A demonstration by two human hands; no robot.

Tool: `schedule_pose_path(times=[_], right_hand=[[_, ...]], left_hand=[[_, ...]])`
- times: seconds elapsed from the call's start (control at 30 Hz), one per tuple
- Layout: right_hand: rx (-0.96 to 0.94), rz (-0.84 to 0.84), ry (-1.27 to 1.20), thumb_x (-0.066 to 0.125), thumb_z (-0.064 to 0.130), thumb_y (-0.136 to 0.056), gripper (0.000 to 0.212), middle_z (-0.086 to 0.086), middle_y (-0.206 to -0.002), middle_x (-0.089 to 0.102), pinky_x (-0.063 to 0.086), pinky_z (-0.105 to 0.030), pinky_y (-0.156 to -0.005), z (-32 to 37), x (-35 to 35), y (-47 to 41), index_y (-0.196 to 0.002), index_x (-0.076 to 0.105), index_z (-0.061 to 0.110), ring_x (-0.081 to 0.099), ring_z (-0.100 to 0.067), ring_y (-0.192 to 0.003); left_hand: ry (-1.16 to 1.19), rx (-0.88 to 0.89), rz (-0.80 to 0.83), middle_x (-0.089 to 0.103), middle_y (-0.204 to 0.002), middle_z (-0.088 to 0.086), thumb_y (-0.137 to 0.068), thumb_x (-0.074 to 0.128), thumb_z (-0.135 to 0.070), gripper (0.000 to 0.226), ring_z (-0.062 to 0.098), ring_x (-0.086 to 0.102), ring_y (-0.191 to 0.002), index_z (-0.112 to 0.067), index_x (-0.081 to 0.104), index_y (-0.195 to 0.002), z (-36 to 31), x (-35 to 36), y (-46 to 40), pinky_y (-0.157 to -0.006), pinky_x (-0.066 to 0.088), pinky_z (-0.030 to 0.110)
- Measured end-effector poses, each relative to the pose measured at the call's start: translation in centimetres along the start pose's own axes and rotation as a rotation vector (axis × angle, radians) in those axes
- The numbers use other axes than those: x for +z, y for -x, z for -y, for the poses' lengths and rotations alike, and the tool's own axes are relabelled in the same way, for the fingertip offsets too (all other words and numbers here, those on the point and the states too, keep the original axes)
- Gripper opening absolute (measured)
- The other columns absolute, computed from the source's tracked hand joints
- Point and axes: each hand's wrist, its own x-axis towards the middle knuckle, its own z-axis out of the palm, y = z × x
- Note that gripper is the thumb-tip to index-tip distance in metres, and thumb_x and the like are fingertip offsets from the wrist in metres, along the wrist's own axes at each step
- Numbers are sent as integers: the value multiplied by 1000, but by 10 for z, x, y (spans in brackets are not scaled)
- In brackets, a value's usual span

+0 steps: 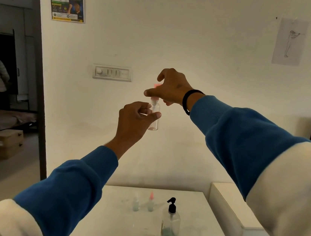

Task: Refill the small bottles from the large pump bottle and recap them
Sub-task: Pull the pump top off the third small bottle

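Three small bottles in play here, and one of them, a clear plastic small bottle (155,115) that looks nearly empty, is held up mid-frame, well above the white surface (123,227). Left hand (134,118) pinches its body between thumb and fingers, presumably to keep it upright and steady, while the right hand (171,89) sits right on top with fingers curled at the pink-tipped cap (154,97) (screwing it on or off, can't tell which). Down in the lower middle, the other two small capped bottles (143,203) stand side by side, with the large clear pump bottle with black pump head (169,231) just to their right, closer to the camera and within easy reach for refilling.
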Motion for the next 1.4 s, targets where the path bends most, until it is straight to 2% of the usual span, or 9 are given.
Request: schedule_pose_path(times=[0.13,0.3,0.5,0.67,0.87,1.0,1.23,1.33,1.4], right_hand=[[-12,-7,-14,84,29,-81,50,-12,-100,65,63,-33,-67,-1,0,0,-118,59,5,67,-25,-72],[18,90,-74,86,12,-78,59,-10,-91,67,64,-34,-71,-1,-4,0,-128,55,7,69,-21,-70],[44,-55,-90,91,40,-70,74,-5,-103,58,64,-34,-70,-4,-2,4,-126,52,10,68,-25,-87],[108,-70,-225,93,26,-69,68,-5,-89,61,62,-28,-60,-5,1,6,-121,52,10,72,-25,-75],[145,-1,-341,89,8,-72,71,-13,-93,72,64,-38,-76,-9,2,4,-130,49,10,75,-28,-83],[129,-92,-318,93,24,-70,74,-10,-105,65,64,-38,-76,-12,6,7,-127,48,12,72,-27,-87],[89,-166,-270,93,19,-69,43,-12,-93,69,64,-41,-73,-14,19,12,-86,54,15,73,-29,-83],[89,-137,-245,84,13,-75,22,-13,-86,73,64,-41,-74,-13,18,13,-83,64,8,75,-31,-83],[86,-137,-238,83,18,-77,22,-13,-87,73,64,-40,-74,-13,20,14,-86,66,7,74,-30,-83]], left_hand=[[3,19,-9,68,-82,-8,-80,84,-36,33,12,66,-76,-12,73,-100,-5,1,0,-69,49,15],[-13,4,9,70,-85,-7,-79,84,-38,37,12,66,-77,-12,73,-103,-1,1,2,-69,48,16],[-19,13,-16,69,-88,-7,-80,84,-37,39,13,66,-79,-9,73,-106,-3,1,2,-68,44,11],[-19,2,-16,69,-88,-7,-81,82,-38,40,11,64,-79,-9,73,-107,-5,3,2,-68,42,9],[-21,-21,-21,72,-90,-3,-81,83,-37,41,14,67,-80,-9,73,-109,2,2,4,-69,48,14],[-21,-38,-41,69,-90,-6,-82,82,-37,40,11,65,-79,-9,73,-110,3,2,4,-67,45,10],[-43,-61,-38,67,-84,-9,-82,81,-42,39,-3,59,-70,-12,73,-106,0,6,2,-59,36,-3],[-48,-56,-35,66,-83,-10,-82,81,-41,40,-1,60,-70,-11,74,-107,2,6,2,-61,36,2],[-54,-57,-36,67,-86,-9,-82,81,-42,42,-1,59,-71,-10,73,-109,3,5,3,-62,38,2]])
